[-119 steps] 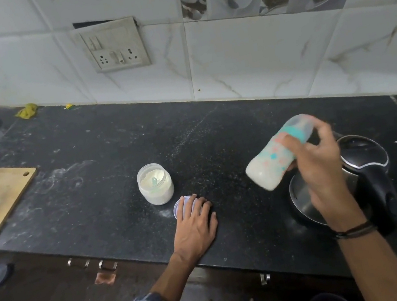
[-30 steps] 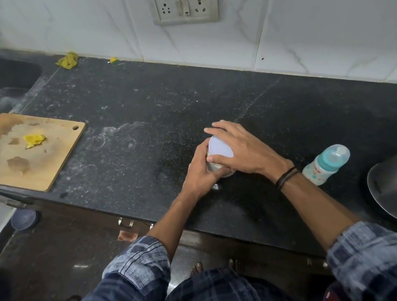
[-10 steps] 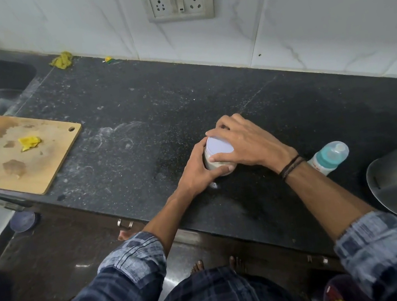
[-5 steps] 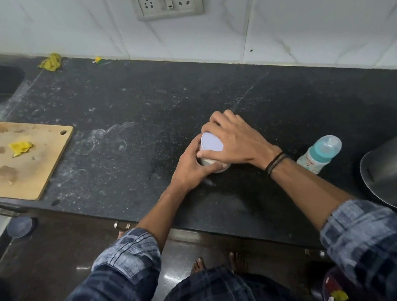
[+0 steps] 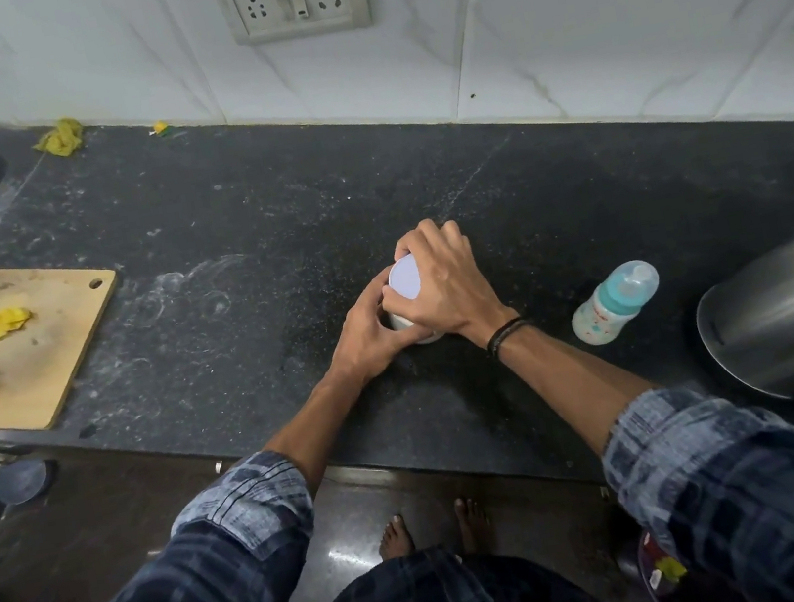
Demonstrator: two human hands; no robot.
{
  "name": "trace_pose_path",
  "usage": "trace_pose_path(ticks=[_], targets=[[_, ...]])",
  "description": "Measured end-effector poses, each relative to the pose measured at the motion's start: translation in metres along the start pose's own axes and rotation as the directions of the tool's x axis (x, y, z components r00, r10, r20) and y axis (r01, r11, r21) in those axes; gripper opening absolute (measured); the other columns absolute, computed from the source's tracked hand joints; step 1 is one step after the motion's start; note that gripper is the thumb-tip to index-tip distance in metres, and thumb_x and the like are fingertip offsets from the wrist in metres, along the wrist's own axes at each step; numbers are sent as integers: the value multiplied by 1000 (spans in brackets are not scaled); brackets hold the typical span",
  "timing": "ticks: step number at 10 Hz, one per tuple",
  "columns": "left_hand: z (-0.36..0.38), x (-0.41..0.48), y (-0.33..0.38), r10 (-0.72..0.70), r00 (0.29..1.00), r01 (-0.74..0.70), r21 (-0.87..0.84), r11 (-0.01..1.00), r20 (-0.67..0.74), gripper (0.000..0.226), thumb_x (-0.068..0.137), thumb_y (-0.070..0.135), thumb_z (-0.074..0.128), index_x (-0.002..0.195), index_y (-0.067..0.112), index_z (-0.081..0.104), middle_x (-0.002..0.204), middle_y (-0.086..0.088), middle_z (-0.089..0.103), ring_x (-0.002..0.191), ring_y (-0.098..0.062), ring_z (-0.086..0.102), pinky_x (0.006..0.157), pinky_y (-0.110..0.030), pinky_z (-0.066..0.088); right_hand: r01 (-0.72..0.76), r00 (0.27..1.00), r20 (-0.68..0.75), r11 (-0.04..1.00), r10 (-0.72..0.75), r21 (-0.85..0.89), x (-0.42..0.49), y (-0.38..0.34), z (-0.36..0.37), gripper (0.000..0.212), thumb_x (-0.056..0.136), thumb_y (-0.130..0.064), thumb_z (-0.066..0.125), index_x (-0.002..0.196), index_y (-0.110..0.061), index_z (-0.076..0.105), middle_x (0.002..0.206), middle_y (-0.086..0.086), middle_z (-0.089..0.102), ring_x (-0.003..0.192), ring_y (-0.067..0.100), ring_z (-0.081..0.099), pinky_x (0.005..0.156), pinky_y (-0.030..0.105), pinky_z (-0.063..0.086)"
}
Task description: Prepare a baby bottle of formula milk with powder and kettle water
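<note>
Clutching a white jar (image 5: 399,321), left grip (image 5: 366,335) wraps body, right grip (image 5: 446,289) clasps lilac lid (image 5: 405,278).

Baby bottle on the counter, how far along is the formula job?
Looks done: the baby bottle stands capped beside the kettle, pale inside. In hand: the left hand holds the powder jar while the right hand grips its lid, probably closing it, given the capped bottle. Left: likely just seating that lid; whether it is tight cannot be seen.
</note>
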State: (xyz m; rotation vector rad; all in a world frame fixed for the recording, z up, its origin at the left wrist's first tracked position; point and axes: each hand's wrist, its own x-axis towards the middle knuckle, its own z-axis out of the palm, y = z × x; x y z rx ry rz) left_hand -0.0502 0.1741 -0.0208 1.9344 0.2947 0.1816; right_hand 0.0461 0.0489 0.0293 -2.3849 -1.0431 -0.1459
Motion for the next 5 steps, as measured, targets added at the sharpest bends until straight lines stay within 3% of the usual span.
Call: trace_pose_path(ticks=[2, 3, 4, 5], targets=[[-2, 1, 1, 8, 1000, -8, -14, 1000, 12, 82, 71, 44, 92, 142, 42, 50, 132, 17, 65, 122, 1, 61, 95, -12, 49, -94, 994, -56, 996, 94, 6, -3, -7, 4, 45, 77, -45, 76, 105, -13, 62, 109, 7, 57, 97, 26, 47, 81, 41, 42], [-5, 3, 5, 0, 1000, 0, 2, 1000, 16, 77, 68, 49, 91, 131, 63, 50, 125, 32, 65, 118, 6, 62, 92, -9, 49, -114, 992, -63, 993, 113, -12, -4, -11, 0, 44, 78, -46, 76, 105, -15, 62, 110, 5, 57, 98, 25, 47, 83, 42, 42], [-9, 4, 7, -45, 998, 46, -18, 999, 50, 83, 60, 55, 91, 130, 63, 49, 120, 36, 65, 113, 15, 62, 88, -6, 49, -90, 995, -43, 992, 87, -93, -5, -11, -7, 45, 86, -59, 68, 109, -21, 63, 111, 0, 56, 98, 21, 46, 87, 41, 39], [-10, 4, 2, -18, 995, 26, -77, 997, 103, 105, 58, 57, 93, 149, 41, 43, 138, 23, 61, 123, 8, 60, 103, -20, 51, -122, 991, -65, 990, 117, -69, -14, -11, -21, 60, 90, -73, 47, 123, -26, 63, 120, -3, 56, 103, 18, 46, 89, 39, 33]])
